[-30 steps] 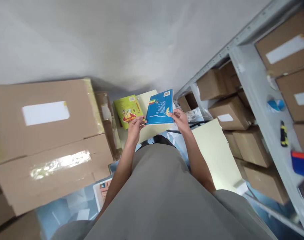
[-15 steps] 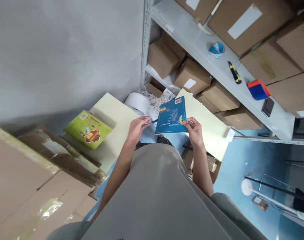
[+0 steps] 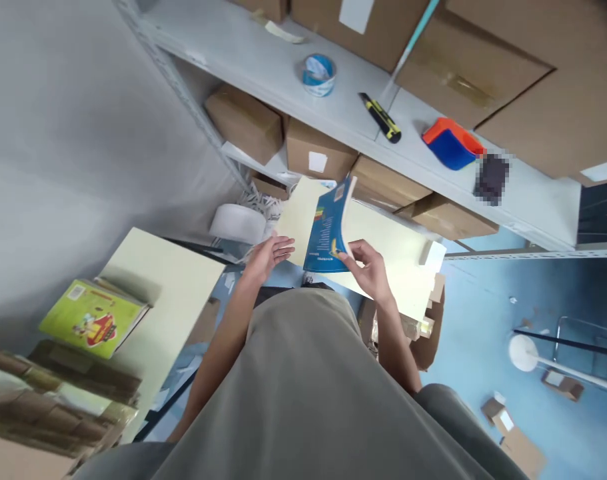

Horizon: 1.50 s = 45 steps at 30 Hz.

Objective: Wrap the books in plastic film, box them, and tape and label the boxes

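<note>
A blue book [image 3: 327, 230] with a barcode and a yellow banana picture is tilted and slightly bent above the pale table [image 3: 388, 247]. My right hand [image 3: 368, 265] pinches its lower right corner, thumb on the cover. To the left of the book is my left hand [image 3: 269, 257], its fingers stretched out and apart from the book, with nothing in it. Far to the left, a stack topped by a yellow-green book [image 3: 94, 319] lies on another pale table [image 3: 168, 277].
A grey shelf [image 3: 263, 63] at the top holds a blue tape roll [image 3: 318, 75], a yellow-black cutter [image 3: 380, 118], an orange-blue object [image 3: 453, 143] and cardboard boxes [image 3: 483, 60]. A white roll [image 3: 238, 223] stands near the wall. More cartons are at the lower left.
The view has swung to the right. The blue book now tilts and bends in my right hand. My left hand has opened, its fingers now spread away from the book.
</note>
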### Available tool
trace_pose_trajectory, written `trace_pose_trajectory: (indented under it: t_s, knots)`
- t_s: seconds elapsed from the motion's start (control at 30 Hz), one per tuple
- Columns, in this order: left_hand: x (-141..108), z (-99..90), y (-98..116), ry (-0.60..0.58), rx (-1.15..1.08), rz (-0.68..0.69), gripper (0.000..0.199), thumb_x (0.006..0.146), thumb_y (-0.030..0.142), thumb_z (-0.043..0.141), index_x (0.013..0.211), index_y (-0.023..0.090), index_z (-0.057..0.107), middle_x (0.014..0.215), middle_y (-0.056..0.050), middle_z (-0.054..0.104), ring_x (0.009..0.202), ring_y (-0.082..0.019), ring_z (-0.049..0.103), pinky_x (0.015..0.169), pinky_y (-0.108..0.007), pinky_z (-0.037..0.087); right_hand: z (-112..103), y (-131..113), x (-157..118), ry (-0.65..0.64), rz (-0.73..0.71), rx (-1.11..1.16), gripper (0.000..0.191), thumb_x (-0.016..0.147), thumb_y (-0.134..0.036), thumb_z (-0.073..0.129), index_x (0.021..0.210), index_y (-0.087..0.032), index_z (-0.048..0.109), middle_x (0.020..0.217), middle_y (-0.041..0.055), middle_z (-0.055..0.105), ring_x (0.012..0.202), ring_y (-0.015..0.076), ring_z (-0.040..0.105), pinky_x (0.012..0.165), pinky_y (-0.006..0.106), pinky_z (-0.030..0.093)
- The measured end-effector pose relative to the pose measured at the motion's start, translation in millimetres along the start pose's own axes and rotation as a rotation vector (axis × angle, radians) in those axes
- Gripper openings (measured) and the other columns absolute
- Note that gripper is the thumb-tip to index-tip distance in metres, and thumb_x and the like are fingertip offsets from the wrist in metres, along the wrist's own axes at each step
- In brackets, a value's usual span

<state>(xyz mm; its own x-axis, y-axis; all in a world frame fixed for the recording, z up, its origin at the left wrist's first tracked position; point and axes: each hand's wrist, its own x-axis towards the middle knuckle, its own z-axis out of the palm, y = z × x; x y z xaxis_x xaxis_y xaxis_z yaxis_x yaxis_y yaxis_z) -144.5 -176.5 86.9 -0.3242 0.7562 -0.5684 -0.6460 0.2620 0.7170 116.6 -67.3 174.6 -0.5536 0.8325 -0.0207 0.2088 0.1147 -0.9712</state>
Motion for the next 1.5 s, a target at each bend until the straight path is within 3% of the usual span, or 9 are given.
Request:
trace_pose_trajectory:
  t_s: [0.17,0.37,0.5,0.63,0.9,1.07,1.2,1.37,1.5]
  knots:
    - [44.5,48.0,3.0,-0.216,-0.05,-0.18,0.085,0.089,0.089,0.052,0.115,0.012,0.079,0.123,-0.025,0.079,0.115,-0.04,0.076,0.095,-0.052,0.06,-76.0,3.7,2.6,-0.112,-0.208,-0.251,0.02,0.102,-0.044,0.074,0.117,-0.035,0.082,0.117,0.0027,0.083,0.109,0.0274,0.078,0.1,0.045,0.062]
    - [63.0,82.7,-15.6,-0.316,0.098,-0.236,0.058,0.062,0.056,0.097,0.101,0.016,0.082,0.102,-0.015,0.084,0.103,-0.04,0.08,0.097,-0.05,0.062,-126.4,42.4,16.8,0.011,-0.349,-0.37,0.017,0.105,-0.034,0.068,0.107,-0.041,0.084,0.135,-0.002,0.078,0.153,0.0309,0.052,0.127,0.064,0.041]
    - [62.2,102.0,-34.9,-0.307,0.114,-0.206,0.054,0.061,0.045,0.1,0.105,0.019,0.082,0.102,-0.013,0.085,0.105,-0.04,0.081,0.1,-0.052,0.062,-116.8,79.9,22.3,0.387,-0.162,-0.077,0.026,0.102,-0.048,0.07,0.125,-0.037,0.077,0.15,0.0036,0.069,0.14,0.0317,0.065,0.114,0.058,0.057]
    - [61.7,112.3,-40.1,-0.276,0.075,-0.149,0.057,0.066,0.048,0.097,0.113,0.022,0.081,0.108,-0.012,0.085,0.112,-0.039,0.079,0.104,-0.053,0.061,-95.8,104.4,22.6,0.573,0.123,0.266,0.06,0.092,-0.058,0.077,0.142,-0.027,0.064,0.11,0.0088,0.083,0.093,0.025,0.08,0.087,0.046,0.068]
    - [62.5,117.5,-31.8,-0.256,0.156,-0.073,0.057,0.07,0.046,0.096,0.117,0.021,0.08,0.109,-0.01,0.084,0.107,-0.035,0.08,0.097,-0.047,0.063,-88.9,90.0,25.3,0.468,0.253,0.323,0.056,0.095,-0.074,0.063,0.109,-0.021,0.076,0.086,0.0078,0.082,0.077,0.0218,0.078,0.072,0.036,0.066]
    - [33.2,159.4,-43.3,-0.205,0.341,0.151,0.049,0.082,0.051,0.087,0.12,0.022,0.081,0.116,-0.007,0.082,0.117,-0.036,0.075,0.104,-0.046,0.058,-53.7,74.8,38.1,0.221,0.269,0.278,0.063,0.087,-0.077,0.072,0.124,-0.025,0.073,0.129,0.01,0.078,0.104,0.0284,0.079,0.074,0.037,0.068]
    - [6.8,185.7,-51.6,-0.229,0.503,0.337,0.045,0.08,0.035,0.091,0.123,0.029,0.082,0.136,-0.005,0.077,0.143,-0.035,0.061,0.125,-0.042,0.044,-31.4,73.8,46.4,0.337,0.256,0.08,0.051,0.087,-0.069,0.076,0.11,-0.024,0.072,0.102,0.0065,0.079,0.092,0.0267,0.076,0.076,0.035,0.063]
    - [11.0,167.4,-34.0,-0.091,0.414,0.387,0.063,0.079,0.041,0.094,0.138,0.029,0.073,0.153,-0.007,0.066,0.153,-0.032,0.052,0.128,-0.041,0.042,-53.6,80.1,44.3,0.334,0.18,0.341,0.05,0.091,-0.072,0.07,0.097,-0.023,0.07,0.09,0.0042,0.076,0.085,0.0247,0.071,0.076,0.036,0.062]
    - [19.9,138.6,-21.6,-0.156,0.273,0.129,0.062,0.076,0.06,0.092,0.123,0.021,0.079,0.13,-0.012,0.078,0.129,-0.037,0.071,0.111,-0.047,0.057,-77.1,80.9,31.4,0.274,0.164,0.453,0.049,0.089,-0.07,0.076,0.107,-0.025,0.073,0.104,0.0041,0.079,0.093,0.026,0.074,0.085,0.039,0.063]
